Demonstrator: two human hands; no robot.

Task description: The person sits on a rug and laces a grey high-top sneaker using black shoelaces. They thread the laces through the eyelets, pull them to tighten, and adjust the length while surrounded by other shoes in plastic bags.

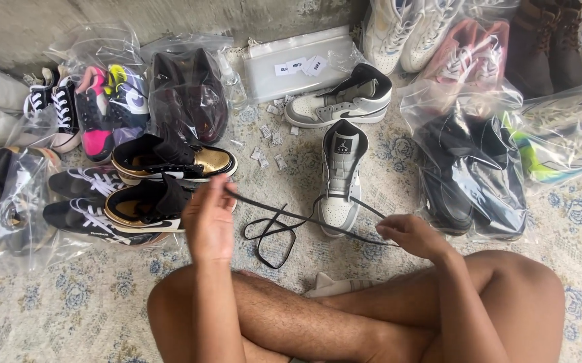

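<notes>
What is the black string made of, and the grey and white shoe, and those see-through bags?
The black lace looks like flat woven fabric: limp, matte. The grey and white shoe seems smooth leather or a look-alike, with a slight sheen. The clear bags look like thin plastic: glossy, wrinkled, see-through.

A long, flat black shoelace (304, 219) stretches taut across the lower middle of the frame, pinched at each end between the left hand (209, 223) and the right hand (408, 235). Its slack middle loops on the carpet, crossing the toe of an upright grey-and-white high-top sneaker (340, 178) at frame centre.
</notes>
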